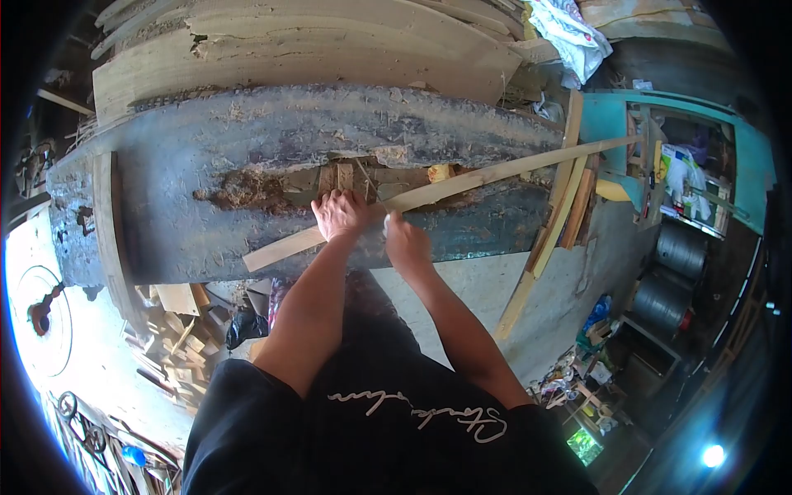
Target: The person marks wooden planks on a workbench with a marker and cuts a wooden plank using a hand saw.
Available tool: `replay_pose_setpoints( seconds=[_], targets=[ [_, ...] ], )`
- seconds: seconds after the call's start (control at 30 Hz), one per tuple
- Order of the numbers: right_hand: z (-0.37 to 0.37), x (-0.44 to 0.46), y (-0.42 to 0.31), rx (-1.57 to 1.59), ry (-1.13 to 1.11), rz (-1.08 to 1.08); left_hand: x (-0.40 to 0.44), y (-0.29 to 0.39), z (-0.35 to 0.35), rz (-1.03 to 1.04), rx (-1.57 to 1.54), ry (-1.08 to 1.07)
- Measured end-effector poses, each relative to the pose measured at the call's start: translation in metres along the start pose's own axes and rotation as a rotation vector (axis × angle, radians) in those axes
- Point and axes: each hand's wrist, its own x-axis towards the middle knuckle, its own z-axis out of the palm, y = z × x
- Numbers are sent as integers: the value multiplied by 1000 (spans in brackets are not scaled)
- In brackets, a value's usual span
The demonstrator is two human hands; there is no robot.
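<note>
A long, pale wooden strip (495, 172) lies slantwise across a dark, worn, thick wooden slab (165, 223) with a ragged hollow in its middle. My left hand (340, 214) is over the strip, its bent fingers pressing it against the slab. Just past those fingertips, small wood pieces (345, 175) stand in the hollow. Close to the strip's near edge, my right hand (408, 247) is closed in a fist. Something small and whitish (387, 225) shows at its thumb side, too hidden to name.
Large planks (313, 49) are stacked behind the slab. A board (111, 223) crosses its left end, and several narrow strips (561, 214) lean over the right end. Offcuts (177, 346) are heaped on the floor at left. A teal frame (747, 173) stands at right.
</note>
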Motion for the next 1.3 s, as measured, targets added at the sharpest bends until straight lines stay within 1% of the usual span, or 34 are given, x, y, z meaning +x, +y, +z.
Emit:
replay_pose_setpoints(
  seconds=[0.07,0.13,0.27,0.3,0.33,0.37,0.43,0.47,0.5,0.6,0.67,0.7,0.73,0.8,0.87,0.9,0.93,1.0,1.07,1.17,1.2,1.3],
  targets=[
    [-8,-12,7,20,26,-18,4,3,-3,7,12,11],
    [-9,-35,12,30,-15,41,1,2,0,-4,23,2],
    [1,11,2,53,40,7,0,3,0,14,19,37],
    [2,22,-1,1,60,-30,1,3,0,15,38,31],
    [5,27,-5,-46,80,-58,1,1,-1,24,61,18],
    [7,19,-2,-28,85,-41,-1,1,0,46,72,12],
    [-5,-13,8,26,27,5,2,7,-7,-45,48,-109],
    [-15,-28,8,32,-38,45,1,6,-5,-34,39,-86],
    [-13,-29,8,35,-42,56,0,4,-2,-28,39,-96],
    [1,-11,6,75,38,56,0,6,-2,-34,32,-62],
    [18,21,2,-1,129,-43,1,8,-4,-27,43,-58],
    [15,19,0,13,136,-37,1,5,-3,-25,54,-72],
    [8,9,3,56,98,-13,1,4,-1,-10,29,-28],
    [-6,-8,6,107,72,25,3,4,2,2,44,-36],
    [-10,-31,7,28,27,61,1,2,5,-3,58,-52],
    [-5,-26,7,30,23,66,1,2,6,2,57,-24],
    [1,-13,6,63,66,45,1,3,7,10,56,8],
    [4,2,3,105,116,22,-1,3,6,17,69,-3],
    [2,11,-3,-13,134,-25,2,1,3,26,87,-9],
    [-7,-18,6,55,77,28,4,6,1,23,71,-12],
    [-12,-33,8,91,65,11,4,6,1,20,65,-12],
    [3,-18,10,103,64,36,0,6,4,20,68,25]
  ],
)
